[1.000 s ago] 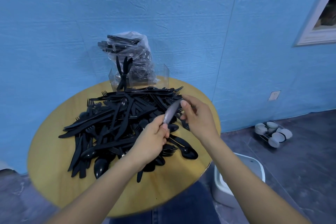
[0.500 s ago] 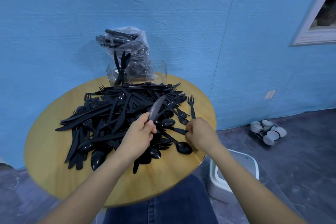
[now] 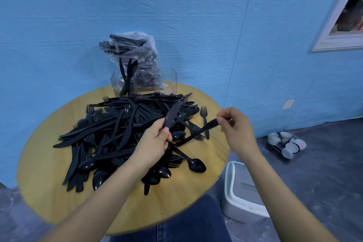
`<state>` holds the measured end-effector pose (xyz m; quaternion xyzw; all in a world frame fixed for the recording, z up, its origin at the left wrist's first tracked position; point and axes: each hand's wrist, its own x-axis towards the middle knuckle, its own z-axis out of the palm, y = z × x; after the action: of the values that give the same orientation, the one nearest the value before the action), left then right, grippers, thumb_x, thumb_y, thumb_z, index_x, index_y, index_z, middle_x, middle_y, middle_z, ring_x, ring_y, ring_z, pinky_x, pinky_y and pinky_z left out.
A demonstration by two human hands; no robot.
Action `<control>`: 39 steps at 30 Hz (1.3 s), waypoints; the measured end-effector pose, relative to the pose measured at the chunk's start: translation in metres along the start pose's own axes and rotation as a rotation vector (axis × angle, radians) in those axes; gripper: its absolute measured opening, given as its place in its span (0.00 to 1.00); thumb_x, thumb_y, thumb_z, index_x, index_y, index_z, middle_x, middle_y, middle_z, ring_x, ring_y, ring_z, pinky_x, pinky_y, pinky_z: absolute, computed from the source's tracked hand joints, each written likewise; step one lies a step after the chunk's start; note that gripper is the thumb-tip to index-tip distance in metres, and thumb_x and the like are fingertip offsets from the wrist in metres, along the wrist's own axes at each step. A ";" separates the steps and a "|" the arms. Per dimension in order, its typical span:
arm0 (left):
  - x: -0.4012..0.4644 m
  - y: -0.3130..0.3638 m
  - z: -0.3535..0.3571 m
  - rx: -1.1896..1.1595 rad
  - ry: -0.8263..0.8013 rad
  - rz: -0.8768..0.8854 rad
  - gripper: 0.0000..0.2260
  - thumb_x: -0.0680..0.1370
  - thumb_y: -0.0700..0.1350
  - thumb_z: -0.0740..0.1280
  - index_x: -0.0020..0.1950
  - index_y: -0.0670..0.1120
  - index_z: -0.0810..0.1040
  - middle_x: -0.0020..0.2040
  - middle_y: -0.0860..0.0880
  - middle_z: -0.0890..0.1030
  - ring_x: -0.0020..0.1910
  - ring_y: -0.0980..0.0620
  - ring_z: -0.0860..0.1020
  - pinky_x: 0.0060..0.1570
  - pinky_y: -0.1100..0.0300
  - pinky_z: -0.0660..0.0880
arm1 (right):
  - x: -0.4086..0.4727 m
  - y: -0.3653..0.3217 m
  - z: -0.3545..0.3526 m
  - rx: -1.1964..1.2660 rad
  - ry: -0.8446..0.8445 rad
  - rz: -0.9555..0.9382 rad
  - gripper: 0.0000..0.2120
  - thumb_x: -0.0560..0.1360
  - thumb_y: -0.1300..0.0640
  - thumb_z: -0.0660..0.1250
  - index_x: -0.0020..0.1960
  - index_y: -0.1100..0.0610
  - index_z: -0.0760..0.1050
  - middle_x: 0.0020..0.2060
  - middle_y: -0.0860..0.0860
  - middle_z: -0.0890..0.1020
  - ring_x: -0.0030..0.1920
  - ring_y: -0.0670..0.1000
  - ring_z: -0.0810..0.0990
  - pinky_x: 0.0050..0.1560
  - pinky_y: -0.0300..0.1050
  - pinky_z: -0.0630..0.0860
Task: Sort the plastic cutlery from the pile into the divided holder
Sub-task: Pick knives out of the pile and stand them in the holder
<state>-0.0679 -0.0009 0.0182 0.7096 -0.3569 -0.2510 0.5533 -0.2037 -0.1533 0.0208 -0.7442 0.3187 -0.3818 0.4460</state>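
Note:
A big pile of black plastic cutlery (image 3: 121, 129) covers the round wooden table (image 3: 188, 200). My left hand (image 3: 155, 141) grips a black knife (image 3: 171, 115) by its handle, blade pointing up and away over the pile. My right hand (image 3: 235, 125) pinches the end of a second black piece (image 3: 198, 132), lifted slantwise above the pile's right edge; motion blur hides its type. The clear divided holder (image 3: 170, 82) stands at the table's far edge, with a few knives (image 3: 126, 76) upright in its left compartment.
A clear plastic bag of more black cutlery (image 3: 135, 53) leans against the blue wall behind the holder. A white bin (image 3: 241, 194) stands on the floor right of the table. A wire rack of white bowls (image 3: 284, 143) sits further right.
My right hand left the knife, dropped to the pile's right edge, and has now lifted a second black piece. My left hand has kept the knife throughout.

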 end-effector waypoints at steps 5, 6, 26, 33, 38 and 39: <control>0.010 0.007 0.000 0.004 0.019 0.008 0.13 0.83 0.41 0.53 0.57 0.59 0.69 0.37 0.52 0.72 0.31 0.58 0.69 0.34 0.64 0.70 | 0.010 -0.034 0.001 0.468 0.074 -0.028 0.07 0.74 0.67 0.67 0.42 0.58 0.73 0.33 0.51 0.76 0.26 0.44 0.71 0.31 0.35 0.72; 0.012 0.008 0.000 0.018 0.020 0.011 0.13 0.83 0.41 0.53 0.59 0.58 0.68 0.37 0.52 0.72 0.32 0.57 0.69 0.35 0.64 0.70 | 0.013 -0.039 0.006 0.515 0.057 -0.013 0.07 0.74 0.67 0.67 0.41 0.58 0.72 0.32 0.51 0.76 0.26 0.44 0.71 0.30 0.35 0.72; 0.014 -0.004 -0.048 -0.195 0.074 -0.039 0.10 0.83 0.44 0.52 0.54 0.45 0.72 0.36 0.50 0.70 0.26 0.59 0.65 0.26 0.65 0.62 | 0.025 -0.061 0.141 0.365 -0.174 0.058 0.09 0.73 0.61 0.70 0.47 0.57 0.70 0.36 0.52 0.75 0.27 0.44 0.75 0.31 0.37 0.76; 0.017 -0.020 -0.091 -0.260 0.268 -0.101 0.11 0.83 0.43 0.51 0.49 0.49 0.72 0.35 0.50 0.68 0.25 0.57 0.62 0.26 0.63 0.59 | 0.050 -0.024 0.149 -0.457 -0.356 0.032 0.17 0.75 0.51 0.69 0.60 0.57 0.73 0.56 0.54 0.75 0.58 0.53 0.74 0.57 0.45 0.72; 0.021 -0.032 -0.097 -0.253 0.290 -0.129 0.11 0.83 0.42 0.52 0.57 0.51 0.73 0.36 0.49 0.69 0.24 0.58 0.63 0.26 0.63 0.61 | 0.044 -0.024 0.158 -0.692 -0.485 0.029 0.28 0.74 0.46 0.68 0.70 0.55 0.65 0.64 0.55 0.68 0.65 0.57 0.68 0.65 0.52 0.67; 0.022 -0.033 -0.097 -0.248 0.290 -0.131 0.11 0.83 0.42 0.52 0.58 0.50 0.73 0.36 0.49 0.69 0.25 0.58 0.64 0.26 0.63 0.61 | 0.044 -0.025 0.159 -0.663 -0.483 0.028 0.28 0.74 0.47 0.68 0.70 0.54 0.64 0.65 0.55 0.68 0.65 0.57 0.69 0.65 0.53 0.67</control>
<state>0.0263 0.0447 0.0126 0.6864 -0.1929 -0.2235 0.6645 -0.0423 -0.1123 0.0059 -0.9114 0.3207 -0.0668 0.2492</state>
